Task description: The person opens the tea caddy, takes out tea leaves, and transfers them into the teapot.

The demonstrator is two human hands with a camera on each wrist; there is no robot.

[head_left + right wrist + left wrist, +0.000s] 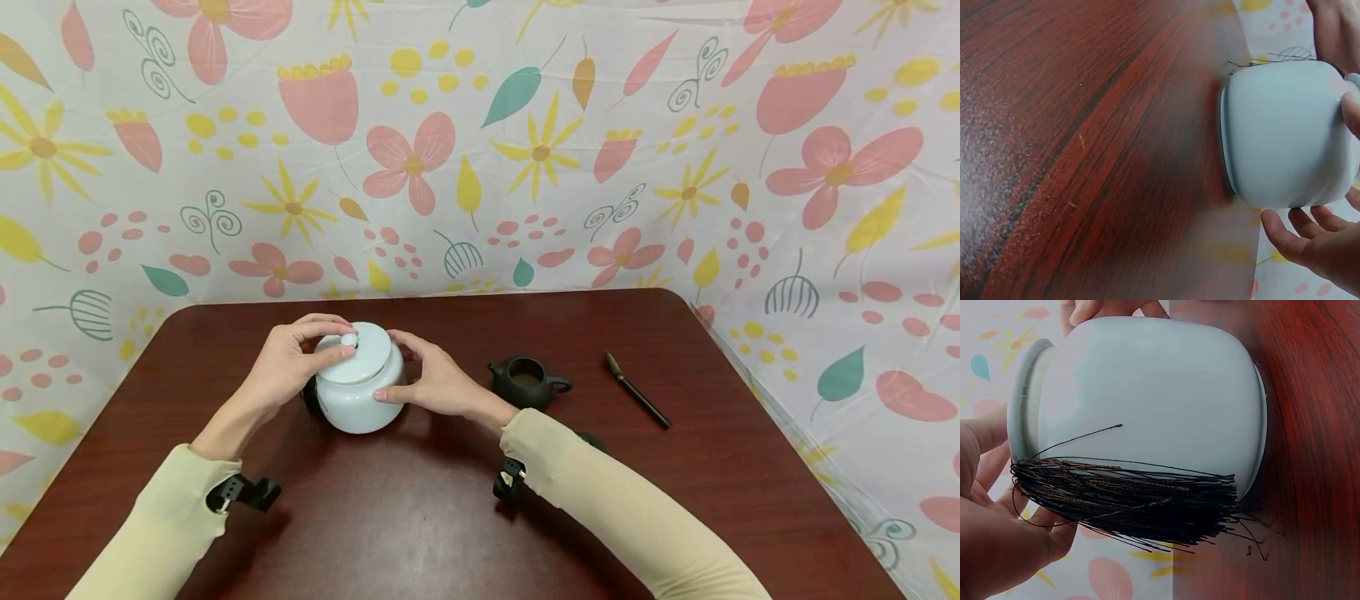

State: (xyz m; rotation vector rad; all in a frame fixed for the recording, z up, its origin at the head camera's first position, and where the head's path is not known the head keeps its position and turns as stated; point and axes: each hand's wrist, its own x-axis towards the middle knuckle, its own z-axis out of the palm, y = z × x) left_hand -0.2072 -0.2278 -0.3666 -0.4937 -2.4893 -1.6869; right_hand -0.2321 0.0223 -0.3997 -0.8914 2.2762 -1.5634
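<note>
A pale, glossy lidded jar (356,410) stands on the table, left of its middle. My left hand (279,363) holds the jar's round lid (367,363) from above, thumb and fingers on either side of the small knob (348,340). From the right, my right hand (441,380) grips the jar's body, its thumb on the near face and its fingers around the far side. A black tassel (1141,494) hangs from the jar's neck in the left wrist view. The lid is seated on the jar or very close to it; I cannot tell which.
Right of the jar stands a small dark teapot (525,387) with its top uncovered. A brush (637,392) with a dark handle lies farther right. Beside my right sleeve, a dark object (591,439) is mostly hidden. Patterned cloth (480,167) hangs behind the dark wooden table (420,517).
</note>
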